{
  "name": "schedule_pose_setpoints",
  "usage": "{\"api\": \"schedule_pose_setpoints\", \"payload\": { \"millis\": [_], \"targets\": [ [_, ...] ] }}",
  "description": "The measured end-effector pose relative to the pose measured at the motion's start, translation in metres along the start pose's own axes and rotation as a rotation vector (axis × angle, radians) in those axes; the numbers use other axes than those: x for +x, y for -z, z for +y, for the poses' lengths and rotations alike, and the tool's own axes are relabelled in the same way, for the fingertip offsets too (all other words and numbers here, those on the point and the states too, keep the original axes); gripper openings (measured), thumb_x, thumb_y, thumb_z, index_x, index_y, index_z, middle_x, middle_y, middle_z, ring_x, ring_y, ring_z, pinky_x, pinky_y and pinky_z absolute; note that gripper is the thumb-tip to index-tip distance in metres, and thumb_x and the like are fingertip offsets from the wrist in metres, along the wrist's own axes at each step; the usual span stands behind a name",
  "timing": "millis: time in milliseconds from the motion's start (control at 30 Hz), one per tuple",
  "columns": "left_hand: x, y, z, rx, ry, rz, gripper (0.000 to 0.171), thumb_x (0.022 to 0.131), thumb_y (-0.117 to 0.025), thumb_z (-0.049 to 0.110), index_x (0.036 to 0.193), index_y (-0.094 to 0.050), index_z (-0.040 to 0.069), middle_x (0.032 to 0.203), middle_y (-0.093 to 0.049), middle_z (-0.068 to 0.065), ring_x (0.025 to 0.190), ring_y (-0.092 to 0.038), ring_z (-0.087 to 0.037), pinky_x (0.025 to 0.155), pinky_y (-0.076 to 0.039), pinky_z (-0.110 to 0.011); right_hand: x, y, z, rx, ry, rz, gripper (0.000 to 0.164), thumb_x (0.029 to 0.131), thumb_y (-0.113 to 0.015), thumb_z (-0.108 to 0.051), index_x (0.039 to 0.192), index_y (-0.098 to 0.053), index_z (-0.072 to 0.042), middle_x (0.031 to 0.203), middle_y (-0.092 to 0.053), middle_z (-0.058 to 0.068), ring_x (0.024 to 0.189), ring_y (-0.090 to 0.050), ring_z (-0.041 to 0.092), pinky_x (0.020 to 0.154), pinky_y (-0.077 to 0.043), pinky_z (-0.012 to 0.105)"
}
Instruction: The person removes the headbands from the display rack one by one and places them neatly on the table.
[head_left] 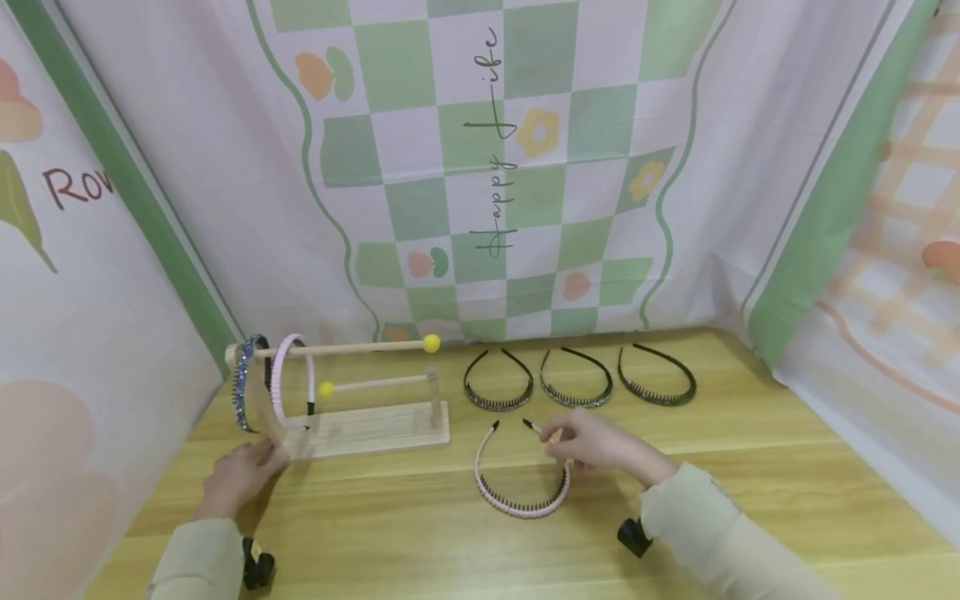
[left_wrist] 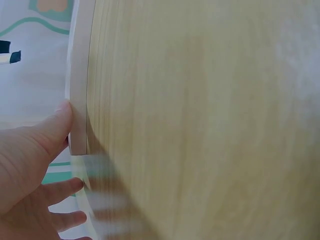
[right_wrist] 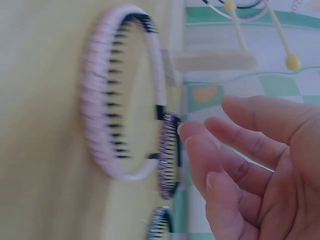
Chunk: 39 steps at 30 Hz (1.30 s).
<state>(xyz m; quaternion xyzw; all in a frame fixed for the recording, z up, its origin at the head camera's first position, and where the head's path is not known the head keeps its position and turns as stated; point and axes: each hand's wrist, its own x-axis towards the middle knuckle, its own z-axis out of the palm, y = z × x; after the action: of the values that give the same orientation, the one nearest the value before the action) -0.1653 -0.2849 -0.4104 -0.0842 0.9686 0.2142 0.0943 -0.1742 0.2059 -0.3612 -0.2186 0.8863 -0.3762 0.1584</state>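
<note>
- Wood forms the rack point(head_left: 375, 429), which stands at the left of the table point(head_left: 360, 533) and carries an upper rod point(head_left: 367, 347) and a lower rod point(head_left: 382, 383), each tipped with a yellow ball.
- Completed portion, judged from the present layout: two bands hang on the upper rod, a blue glittery headband point(head_left: 241, 383) by the post and a pale pink headband point(head_left: 277, 383) just beside it.
- Remaining portion, by the same judgement: four bands lie off the rack, and the lower rod bears none. About one third appears done.
- Band in hand's reach: a toothed pink headband point(head_left: 525, 510) lies on the table, right of the rack, its tips pointing away from the person.
- Back row: a reddish glitter headband point(head_left: 498, 404), a silver glitter headband point(head_left: 577, 402) and a dark headband point(head_left: 660, 399) lie apart from one another.
- Left hand point(head_left: 242, 477): thumb against the end of the rack base, other fingers spread and nearly straight.
- Right hand point(head_left: 592, 442): fingers loosely bent, gap between thumb and fingertips, nothing gripped. It hovers beside the toothed pink headband; light contact cannot be confirmed.
</note>
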Motion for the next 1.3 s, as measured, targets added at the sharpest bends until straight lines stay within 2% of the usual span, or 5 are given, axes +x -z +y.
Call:
{"api": "schedule_pose_setpoints", "payload": {
  "millis": [267, 467, 667, 1067, 1300],
  "targets": [
    [0.001, 0.000, -0.001, -0.012, 0.002, 0.004, 0.081, 0.088, -0.037, 0.065, 0.140, -0.030, 0.004, 0.137, -0.024, -0.036, 0.115, -0.024, -0.062, 0.086, -0.023, -0.074, 0.023, 0.031, -0.033, -0.105, -0.017, 0.042, 0.029, 0.089, -0.060, -0.016, 0.115, -0.060, -0.003, 0.074, -0.061, 0.001, 0.055, -0.058, 0.021, 0.048, -0.049, 0.032],
    [0.002, -0.001, -0.001, -0.015, 0.007, 0.005, 0.081, 0.088, -0.038, 0.065, 0.141, -0.030, 0.005, 0.137, -0.024, -0.035, 0.115, -0.025, -0.061, 0.086, -0.023, -0.073, 0.039, 0.048, -0.060, -0.136, -0.020, 0.073, 0.032, 0.090, -0.061, -0.017, 0.119, -0.057, -0.005, 0.075, -0.060, 0.003, 0.053, -0.056, 0.019, 0.049, -0.049, 0.033],
    [0.002, -0.001, -0.001, -0.012, 0.011, 0.007, 0.081, 0.087, -0.038, 0.065, 0.141, -0.030, 0.005, 0.137, -0.025, -0.035, 0.115, -0.026, -0.060, 0.086, -0.024, -0.072, 0.053, 0.059, -0.088, -0.149, 0.011, 0.088, 0.039, 0.090, -0.061, -0.016, 0.125, -0.052, -0.003, 0.085, -0.062, 0.004, 0.059, -0.058, 0.018, 0.053, -0.051, 0.030],
    [0.001, -0.001, -0.001, -0.022, 0.033, -0.007, 0.082, 0.087, -0.039, 0.066, 0.141, -0.030, 0.005, 0.137, -0.024, -0.035, 0.115, -0.026, -0.060, 0.086, -0.025, -0.072, 0.081, 0.062, -0.135, -0.150, 0.083, 0.173, 0.036, 0.089, -0.060, -0.014, 0.124, -0.054, -0.010, 0.091, -0.064, 0.006, 0.058, -0.060, 0.022, 0.053, -0.051, 0.029],
    [0.000, 0.000, 0.001, -0.024, 0.029, 0.000, 0.080, 0.088, -0.039, 0.064, 0.141, -0.030, 0.005, 0.137, -0.024, -0.036, 0.116, -0.026, -0.060, 0.086, -0.025, -0.072, 0.093, 0.057, -0.156, -0.184, 0.108, 0.180, 0.038, 0.089, -0.061, -0.018, 0.126, -0.053, -0.011, 0.092, -0.064, 0.004, 0.062, -0.060, 0.019, 0.061, -0.050, 0.029]
  ]
}}
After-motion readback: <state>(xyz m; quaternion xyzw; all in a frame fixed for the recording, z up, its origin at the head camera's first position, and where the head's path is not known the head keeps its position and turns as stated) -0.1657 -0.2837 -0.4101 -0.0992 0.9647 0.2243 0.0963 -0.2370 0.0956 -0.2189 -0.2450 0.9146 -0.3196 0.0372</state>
